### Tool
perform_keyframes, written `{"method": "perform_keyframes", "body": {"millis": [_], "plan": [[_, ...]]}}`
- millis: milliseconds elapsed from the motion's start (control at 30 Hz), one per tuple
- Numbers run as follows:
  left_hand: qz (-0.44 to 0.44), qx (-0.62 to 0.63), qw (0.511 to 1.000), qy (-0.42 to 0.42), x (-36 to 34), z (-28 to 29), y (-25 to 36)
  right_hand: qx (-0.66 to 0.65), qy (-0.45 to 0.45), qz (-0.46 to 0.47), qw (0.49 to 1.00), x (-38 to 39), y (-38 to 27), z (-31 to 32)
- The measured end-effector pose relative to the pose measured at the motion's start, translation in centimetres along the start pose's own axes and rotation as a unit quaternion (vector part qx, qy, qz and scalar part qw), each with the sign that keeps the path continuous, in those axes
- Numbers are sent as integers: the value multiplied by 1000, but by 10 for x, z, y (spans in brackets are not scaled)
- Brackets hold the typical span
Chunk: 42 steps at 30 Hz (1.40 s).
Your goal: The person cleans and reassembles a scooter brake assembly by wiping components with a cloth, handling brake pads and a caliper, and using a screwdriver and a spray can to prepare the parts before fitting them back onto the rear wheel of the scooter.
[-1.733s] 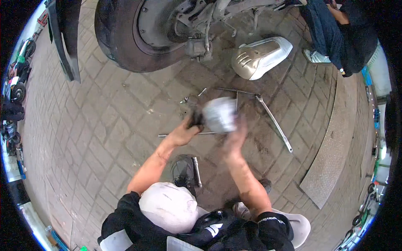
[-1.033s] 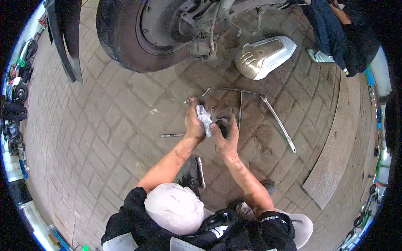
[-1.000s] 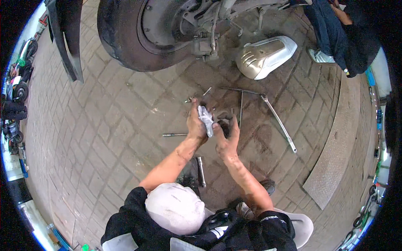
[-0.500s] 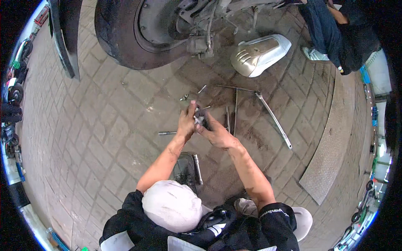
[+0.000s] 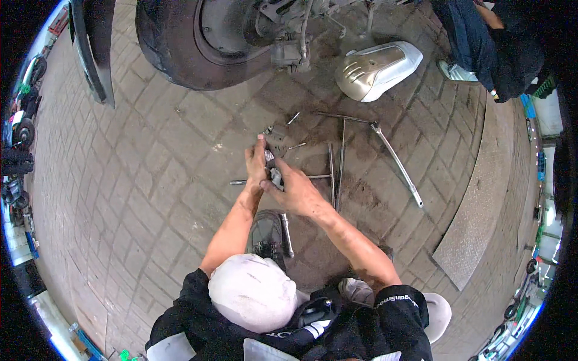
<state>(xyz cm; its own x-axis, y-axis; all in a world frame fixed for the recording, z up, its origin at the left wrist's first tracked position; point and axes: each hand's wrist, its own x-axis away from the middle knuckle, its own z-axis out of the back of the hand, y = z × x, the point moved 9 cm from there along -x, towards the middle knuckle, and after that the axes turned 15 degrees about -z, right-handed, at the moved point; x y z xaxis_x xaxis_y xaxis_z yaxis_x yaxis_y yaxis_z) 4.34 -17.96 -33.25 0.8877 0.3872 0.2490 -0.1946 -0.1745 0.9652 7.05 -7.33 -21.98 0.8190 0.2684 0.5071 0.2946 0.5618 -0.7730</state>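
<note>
My left hand (image 5: pixel 256 163) and my right hand (image 5: pixel 294 188) are closed together around a crumpled silvery-white material (image 5: pixel 275 177) with something dark in it, mostly hidden by fingers. Just beyond them lie small metal bits (image 5: pixel 269 130) and a short rod (image 5: pixel 293 118) on the paving. T-handle wrenches (image 5: pixel 342 156) lie beside and under my hands, and a long chrome wrench (image 5: pixel 398 166) lies farther right. A chrome socket bar (image 5: pixel 286 236) is beside my shoe (image 5: pixel 265 233), below my hands.
A vehicle's wheel (image 5: pixel 168 45) stands at the top, with a silver-gold shell cover (image 5: pixel 376 71) beside it. A black panel (image 5: pixel 96 54) is upper left. Another person's leg (image 5: pixel 457 42) is upper right, near a metal plate (image 5: pixel 466 228). Scooters and parts (image 5: pixel 21 135) line the edges.
The white material was larger and blurred, then bunched up. My hands have since drawn together over it and moved left. My right fingers, more spread earlier, now wrap around it.
</note>
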Motion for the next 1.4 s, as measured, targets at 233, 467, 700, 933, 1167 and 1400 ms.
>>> {"method": "perform_keyframes", "body": {"millis": [233,467,700,933,1167,1400], "plan": [[-14,-1,996,87,-30,34,-31,67,8,-17,998,-7,1,-22],[7,-66,996,57,-17,18,6,95,14,-10,995,-12,8,-24],[41,-82,995,39,-16,31,-9,92,6,2,996,-9,9,-29],[4,-56,993,-100,-10,23,22,-72,-80,28,994,-14,1,-8],[-548,-334,578,-504,109,-86,189,13,-211,12,977,39,-23,56],[-565,-328,522,-548,168,-115,183,34,-241,-30,969,118,-15,85]]}}
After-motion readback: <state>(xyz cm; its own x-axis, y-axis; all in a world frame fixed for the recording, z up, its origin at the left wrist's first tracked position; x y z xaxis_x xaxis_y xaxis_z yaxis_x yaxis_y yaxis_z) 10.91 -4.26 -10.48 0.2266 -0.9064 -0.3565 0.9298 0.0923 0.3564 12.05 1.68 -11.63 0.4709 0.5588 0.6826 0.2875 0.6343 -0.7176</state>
